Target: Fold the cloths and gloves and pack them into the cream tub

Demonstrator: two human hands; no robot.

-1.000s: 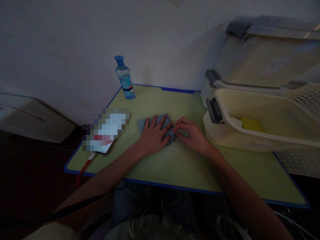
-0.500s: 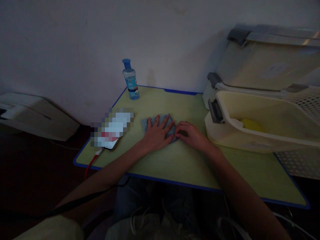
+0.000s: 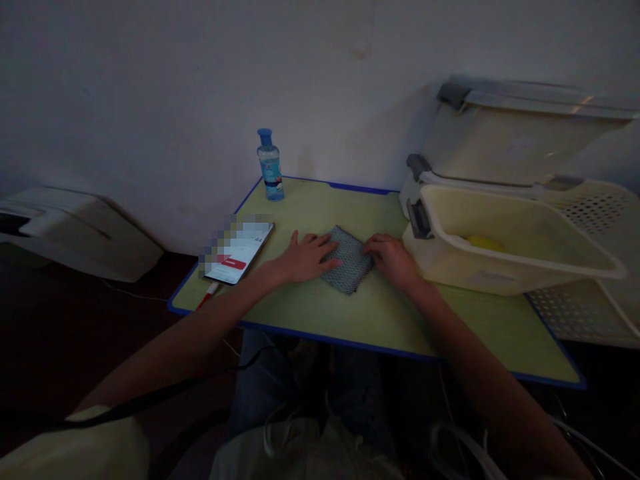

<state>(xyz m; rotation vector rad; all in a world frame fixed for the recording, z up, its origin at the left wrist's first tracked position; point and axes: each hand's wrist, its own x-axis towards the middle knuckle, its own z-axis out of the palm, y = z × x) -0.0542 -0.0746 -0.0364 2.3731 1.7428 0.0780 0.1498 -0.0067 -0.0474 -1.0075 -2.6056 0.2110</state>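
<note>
A small grey-blue patterned folded cloth point(image 3: 349, 261) lies flat on the light green table, one corner toward me. At its left side is my left hand point(image 3: 307, 258), open, with the fingers spread and the tips resting on the cloth's edge. My right hand point(image 3: 393, 259) is at the opposite edge, fingers curled together and closed on the cloth's right corner. The thumb of that hand is mostly hidden. Most of the cloth's upper face shows between the two hands.
A phone point(image 3: 243, 252) with a red cable lies at the table's left. Behind it stands a blue-capped bottle point(image 3: 271, 175) near the wall. A cream plastic bin point(image 3: 465, 277) holding something yellow point(image 3: 485, 243) occupies the right side. A lidded container point(image 3: 493, 143) is behind it.
My left hand has slid left off the middle of the cloth, uncovering it. My right hand stays at the right edge. The view has shifted a little.
</note>
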